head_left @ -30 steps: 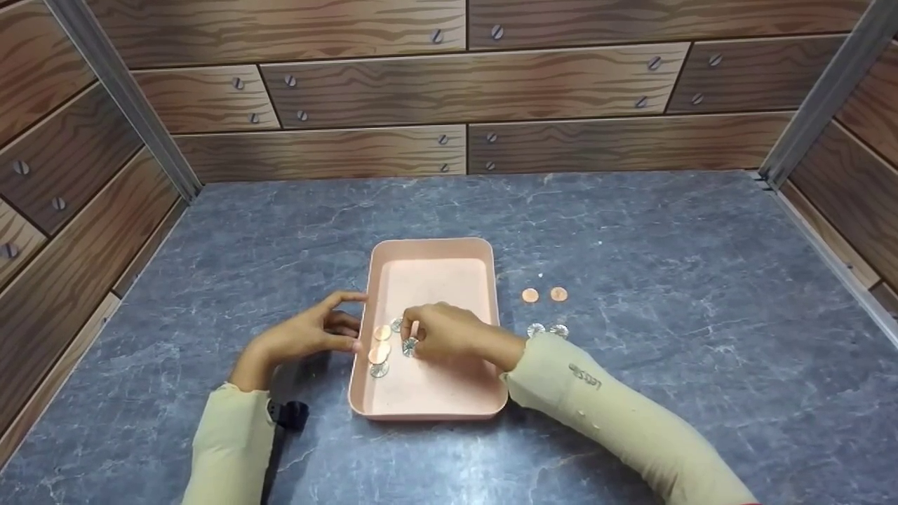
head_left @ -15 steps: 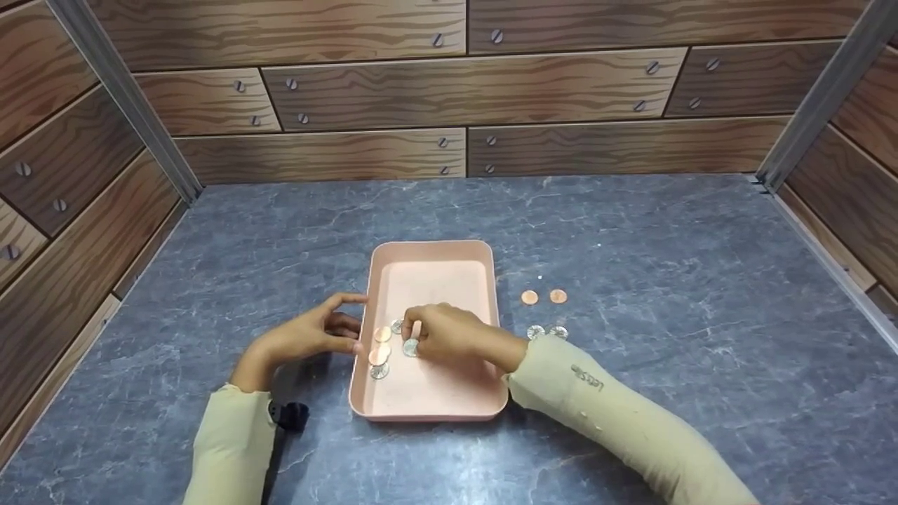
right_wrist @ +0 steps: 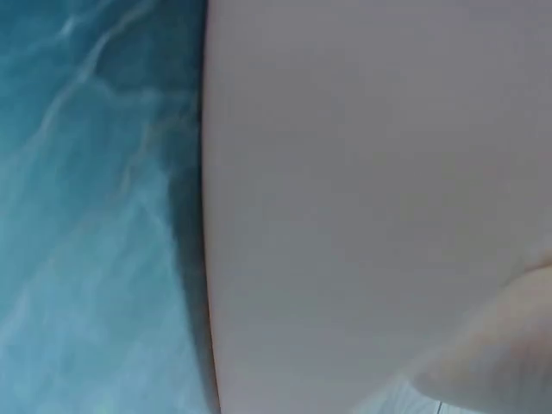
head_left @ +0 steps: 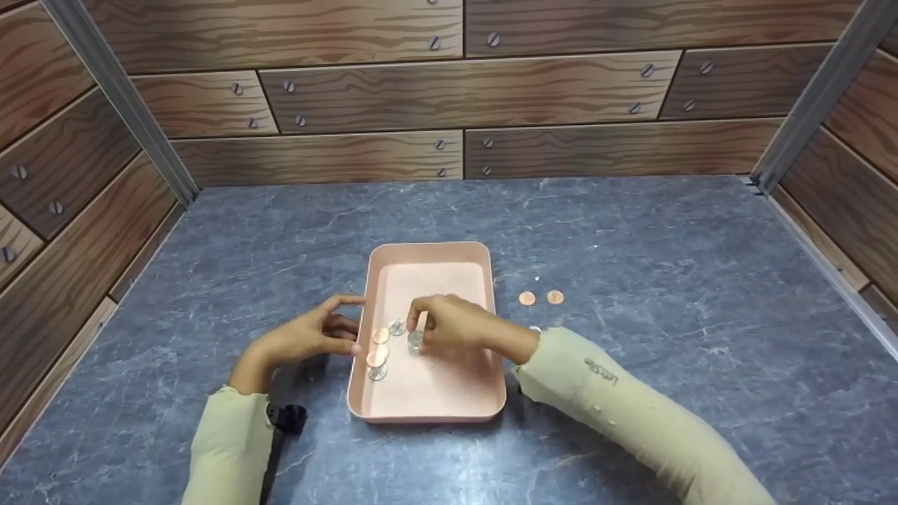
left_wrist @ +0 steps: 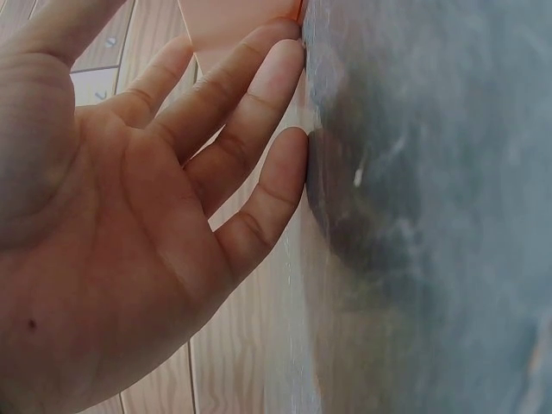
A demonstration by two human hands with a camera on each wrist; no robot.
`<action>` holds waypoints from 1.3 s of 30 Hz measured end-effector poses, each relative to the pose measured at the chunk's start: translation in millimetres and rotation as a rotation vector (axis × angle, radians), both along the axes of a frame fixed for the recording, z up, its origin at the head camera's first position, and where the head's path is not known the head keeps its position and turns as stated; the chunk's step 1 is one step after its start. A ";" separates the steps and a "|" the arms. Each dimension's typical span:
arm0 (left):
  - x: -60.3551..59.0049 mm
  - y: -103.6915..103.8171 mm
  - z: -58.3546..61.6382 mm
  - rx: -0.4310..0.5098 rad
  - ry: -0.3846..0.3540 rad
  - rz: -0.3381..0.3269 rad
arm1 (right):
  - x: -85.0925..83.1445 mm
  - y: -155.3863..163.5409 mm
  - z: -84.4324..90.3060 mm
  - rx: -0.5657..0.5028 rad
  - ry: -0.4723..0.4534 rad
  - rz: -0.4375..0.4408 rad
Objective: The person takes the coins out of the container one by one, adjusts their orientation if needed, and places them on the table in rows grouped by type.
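Right hand inside the pink tray, fingers curled down, pinching a silver coin just above the tray floor. Four more coins in the tray's left half: silver, copper, copper, silver. Left hand rests against the tray's left outer wall, fingers straight and relaxed, holding nothing. Two copper coins lie on the grey marbled surface, right of the tray.

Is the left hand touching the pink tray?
Touching. In the head view the left hand's fingertips rest against the pink tray's left wall, with no gap showing.
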State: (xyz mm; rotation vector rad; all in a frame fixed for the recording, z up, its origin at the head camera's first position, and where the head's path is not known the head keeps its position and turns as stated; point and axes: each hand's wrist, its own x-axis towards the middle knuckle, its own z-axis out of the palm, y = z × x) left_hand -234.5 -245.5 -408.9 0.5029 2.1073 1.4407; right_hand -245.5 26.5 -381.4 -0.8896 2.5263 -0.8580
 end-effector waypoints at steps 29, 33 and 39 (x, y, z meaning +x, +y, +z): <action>2.8 -1.9 0.1 -0.015 0.017 0.007 | -7.7 71.5 26.1 -0.192 -0.258 -0.078; 3.0 -2.5 -0.6 -0.007 0.019 0.004 | -7.5 86.1 26.4 -0.195 -0.279 -0.094; 1.9 -1.8 -0.2 -0.009 0.017 0.003 | -8.1 113.3 23.9 -0.210 -0.286 -0.121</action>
